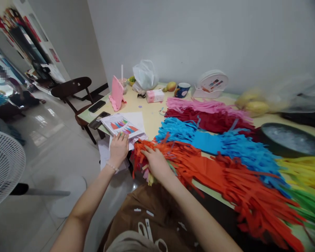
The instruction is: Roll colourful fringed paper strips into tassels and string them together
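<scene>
My left hand [119,149] lies over the near edge of a printed instruction packet [122,125] showing coloured tassels, its fingers laid out on it. My right hand [159,162] rests on the left end of the orange fringed strips [210,169], index finger stretched out and other fingers partly hidden. Pink and yellow strips [149,177] hang over the table edge below it. Behind the orange bundle lie blue fringed strips [206,140], then dark red strips [207,120] and pink strips [199,105]. White papers [103,154] hang beneath my left hand.
Two phones [97,106] and a pink stand [117,94] are at the table's left end. A tissue pack [154,96], mug [182,90] and plastic bag [145,75] stand along the back. A dark bowl [275,147] is right. A fan [5,168], chair [72,87] and another person [18,89] are left.
</scene>
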### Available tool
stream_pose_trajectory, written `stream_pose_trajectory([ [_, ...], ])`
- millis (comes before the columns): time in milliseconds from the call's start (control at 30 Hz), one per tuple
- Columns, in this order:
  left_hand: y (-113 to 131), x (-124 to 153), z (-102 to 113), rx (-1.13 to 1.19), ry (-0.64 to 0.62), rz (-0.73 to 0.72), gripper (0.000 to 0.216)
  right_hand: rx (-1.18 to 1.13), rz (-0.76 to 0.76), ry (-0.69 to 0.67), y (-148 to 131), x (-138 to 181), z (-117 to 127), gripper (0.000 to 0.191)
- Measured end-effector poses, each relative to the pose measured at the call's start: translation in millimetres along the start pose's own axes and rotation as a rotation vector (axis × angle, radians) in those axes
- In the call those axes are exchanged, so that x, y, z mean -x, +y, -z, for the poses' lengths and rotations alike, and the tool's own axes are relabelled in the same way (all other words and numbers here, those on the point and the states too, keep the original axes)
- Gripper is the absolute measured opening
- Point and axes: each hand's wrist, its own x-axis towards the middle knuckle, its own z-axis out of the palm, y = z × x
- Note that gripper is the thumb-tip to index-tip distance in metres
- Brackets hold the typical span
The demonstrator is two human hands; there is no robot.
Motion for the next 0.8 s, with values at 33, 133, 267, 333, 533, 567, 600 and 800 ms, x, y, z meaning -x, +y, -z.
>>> stream_pose_trajectory([
  [33, 1, 2, 0, 0.002, -0.011, -0.013, 0.038, -0.041, 0.003, 0.004, 3, -9, 5, 0.057],
  [133, 0, 7, 1, 0.015, -0.031, -0.024, 0.036, -0.089, -0.007, 0.007, 13, -37, 15, 0.052],
  [267, -7, 10, 3, 0.034, -0.031, -0.018, 0.035, -0.059, 0.017, 0.016, 10, -45, 1, 0.037],
  [333, -8, 11, 3, 0.045, -0.030, -0.021, 0.036, -0.017, 0.065, 0.033, 2, -38, -11, 0.035],
  [533, 2, 14, 2, 0.062, -0.024, -0.040, 0.036, 0.103, 0.091, 0.062, -11, -37, -33, 0.041],
  [567, 2, 15, 3, 0.059, -0.020, -0.036, 0.035, 0.115, 0.113, 0.048, -11, -40, -35, 0.039],
  [600, 3, 15, 4, 0.056, -0.018, -0.034, 0.034, 0.125, 0.142, 0.031, -10, -42, -38, 0.037],
  [800, 8, 28, 12, 0.047, -0.027, -0.054, 0.032, 0.163, 0.221, 0.001, -4, -57, -49, 0.041],
])
